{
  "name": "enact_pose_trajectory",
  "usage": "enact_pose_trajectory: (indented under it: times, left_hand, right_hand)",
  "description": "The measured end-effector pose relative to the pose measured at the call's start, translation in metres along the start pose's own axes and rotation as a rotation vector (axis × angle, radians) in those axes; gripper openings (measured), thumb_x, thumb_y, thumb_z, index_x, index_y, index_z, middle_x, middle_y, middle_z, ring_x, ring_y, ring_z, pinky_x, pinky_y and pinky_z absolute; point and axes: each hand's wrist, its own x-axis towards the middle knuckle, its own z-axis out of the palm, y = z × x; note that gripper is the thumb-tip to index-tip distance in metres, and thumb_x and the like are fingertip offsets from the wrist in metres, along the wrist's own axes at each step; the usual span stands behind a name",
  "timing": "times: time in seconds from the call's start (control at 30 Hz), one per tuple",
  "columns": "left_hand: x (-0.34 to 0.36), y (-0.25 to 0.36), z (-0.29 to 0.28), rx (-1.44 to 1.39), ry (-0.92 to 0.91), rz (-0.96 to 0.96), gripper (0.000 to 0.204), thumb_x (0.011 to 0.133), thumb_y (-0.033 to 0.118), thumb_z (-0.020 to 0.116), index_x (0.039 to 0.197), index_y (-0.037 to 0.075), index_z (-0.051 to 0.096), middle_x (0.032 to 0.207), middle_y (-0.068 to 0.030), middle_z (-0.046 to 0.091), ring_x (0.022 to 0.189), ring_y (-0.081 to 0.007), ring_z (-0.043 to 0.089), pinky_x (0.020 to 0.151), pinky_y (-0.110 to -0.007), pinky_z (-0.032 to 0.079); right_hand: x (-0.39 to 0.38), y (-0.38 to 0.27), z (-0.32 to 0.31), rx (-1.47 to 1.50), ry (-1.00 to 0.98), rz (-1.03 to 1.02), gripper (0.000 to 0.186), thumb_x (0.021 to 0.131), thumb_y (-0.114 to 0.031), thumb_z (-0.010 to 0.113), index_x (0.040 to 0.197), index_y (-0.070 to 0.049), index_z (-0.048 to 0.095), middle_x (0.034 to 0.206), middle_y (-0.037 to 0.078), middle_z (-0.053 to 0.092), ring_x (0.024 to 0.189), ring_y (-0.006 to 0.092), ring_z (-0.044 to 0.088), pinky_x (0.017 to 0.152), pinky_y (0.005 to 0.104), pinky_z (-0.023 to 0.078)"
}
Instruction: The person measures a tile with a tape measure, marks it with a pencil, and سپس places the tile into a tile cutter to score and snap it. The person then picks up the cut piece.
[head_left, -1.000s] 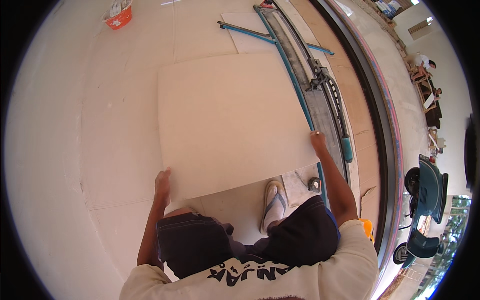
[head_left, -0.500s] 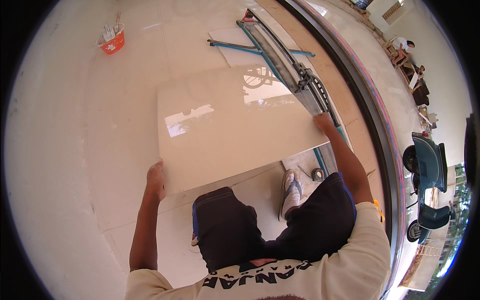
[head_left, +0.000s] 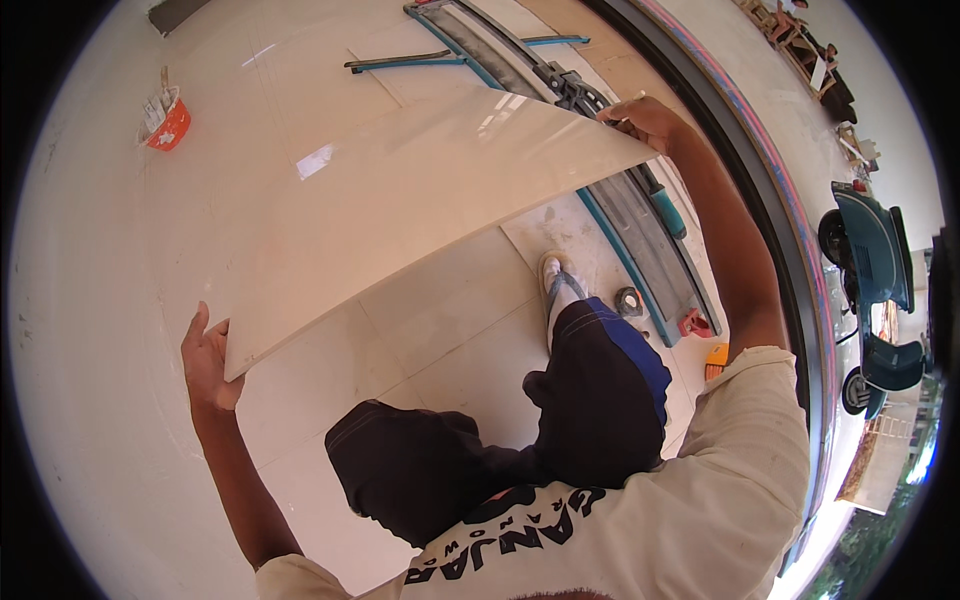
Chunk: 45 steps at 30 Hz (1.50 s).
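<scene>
Pale tiled floor (head_left: 450, 300), orange bucket (head_left: 172, 128) standing on it, pale slab (head_left: 570, 226) under tile cutter (head_left: 632, 232)

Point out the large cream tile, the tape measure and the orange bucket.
Large cream tile (head_left: 400, 210): head view, middle of its glossy upper face.
Tape measure (head_left: 628, 301): head view, middle of its case.
Orange bucket (head_left: 174, 126): head view, its orange outer wall.

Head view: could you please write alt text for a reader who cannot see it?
A person holds a large glossy beige tile above the floor, left grip at its near-left corner, right grip at its right end. The tile partly hides a manual tile cutter; an orange bucket stands at upper left.
</scene>
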Motion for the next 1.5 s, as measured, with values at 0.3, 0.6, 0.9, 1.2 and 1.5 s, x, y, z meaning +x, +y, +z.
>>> enact_pose_trajectory:
  times: [0.3,0.6,0.9,1.2,1.5]
  left_hand:
    - [-0.009,0.022,0.031,-0.774,-0.395,0.435,0.087,0.096,0.036,0.063,0.148,-0.010,0.011,0.149,-0.0301,0.025,0.140,-0.0409,0.029,0.113,-0.052,0.040]
    - [0.024,0.030,0.155,-0.323,-0.303,0.719,0.088,0.097,0.016,0.060,0.153,0.001,-0.007,0.157,-0.0299,-0.005,0.145,-0.0528,0.001,0.117,-0.065,0.024]
    - [0.049,0.090,0.227,0.012,0.146,0.745,0.068,0.100,0.021,0.058,0.139,-0.017,0.019,0.143,-0.0379,0.026,0.136,-0.0480,0.038,0.113,-0.053,0.042]
    - [0.068,0.135,0.248,0.229,0.310,0.745,0.075,0.100,0.030,0.058,0.144,-0.014,0.016,0.146,-0.0333,0.026,0.133,-0.0433,0.043,0.113,-0.045,0.044]
    - [0.084,0.145,0.195,0.112,0.586,0.752,0.061,0.098,0.021,0.062,0.135,-0.018,0.033,0.137,-0.0273,0.042,0.127,-0.0362,0.050,0.111,-0.041,0.046]
  right_hand:
    - [0.009,-0.071,-0.014,-0.113,0.068,-0.185,0.037,0.102,-0.029,0.051,0.131,-0.009,0.063,0.112,0.013,0.069,0.103,0.0135,0.064,0.082,0.0241,0.054]
    - [0.027,-0.103,-0.036,-0.003,-0.184,-0.309,0.038,0.105,-0.024,0.045,0.131,-0.002,0.060,0.125,0.017,0.064,0.107,0.0209,0.065,0.096,0.0270,0.053]
    - [0.080,-0.133,-0.054,0.518,-0.488,-0.266,0.036,0.099,-0.020,0.049,0.119,0.008,0.059,0.107,0.024,0.067,0.098,0.0306,0.068,0.087,0.0361,0.058]
    - [0.137,-0.072,-0.028,0.400,-0.249,-0.506,0.042,0.102,-0.024,0.047,0.134,0.002,0.051,0.105,0.015,0.069,0.083,0.0162,0.067,0.074,0.0288,0.057]
    - [0.163,0.070,0.133,0.659,-0.258,0.214,0.030,0.101,-0.024,0.047,0.120,-0.002,0.054,0.109,0.015,0.063,0.097,0.0222,0.064,0.081,0.0365,0.056]
